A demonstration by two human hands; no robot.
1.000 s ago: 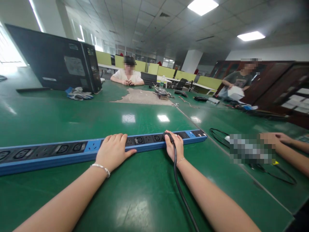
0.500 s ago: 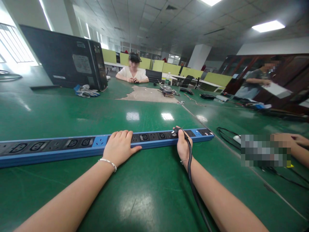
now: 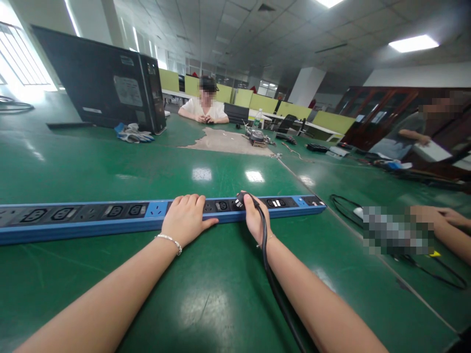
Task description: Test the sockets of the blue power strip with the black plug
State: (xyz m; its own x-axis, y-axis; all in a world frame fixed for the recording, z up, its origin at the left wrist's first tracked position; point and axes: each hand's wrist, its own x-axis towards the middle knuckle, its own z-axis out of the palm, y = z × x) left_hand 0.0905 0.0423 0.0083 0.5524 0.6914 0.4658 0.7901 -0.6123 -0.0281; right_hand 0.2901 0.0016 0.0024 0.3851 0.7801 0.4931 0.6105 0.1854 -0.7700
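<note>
A long blue power strip (image 3: 121, 229) with black sockets lies across the green table, running from the left edge to right of centre. My left hand (image 3: 187, 215) grips it near its middle, fingers over the top and thumb along the near side. My right hand (image 3: 256, 215) is closed around a black plug (image 3: 241, 200), whose metal prongs point left, just above the sockets. From the plug a black cable (image 3: 271, 279) hangs over my right wrist and runs down toward me. Whether the plug touches the strip I cannot tell.
Behind the strip at left stand a black computer case (image 3: 99, 83) and gloves (image 3: 133, 133). A person (image 3: 206, 105) sits across the table; another person (image 3: 405, 137) stands at right. Near a co-worker's hands (image 3: 430, 215) lie a blurred-out object (image 3: 397, 230) and a black cord (image 3: 342, 200).
My right hand has moved left along the strip with the plug, closer to my left hand. My left hand stays on the strip. The standing person at right has shifted slightly.
</note>
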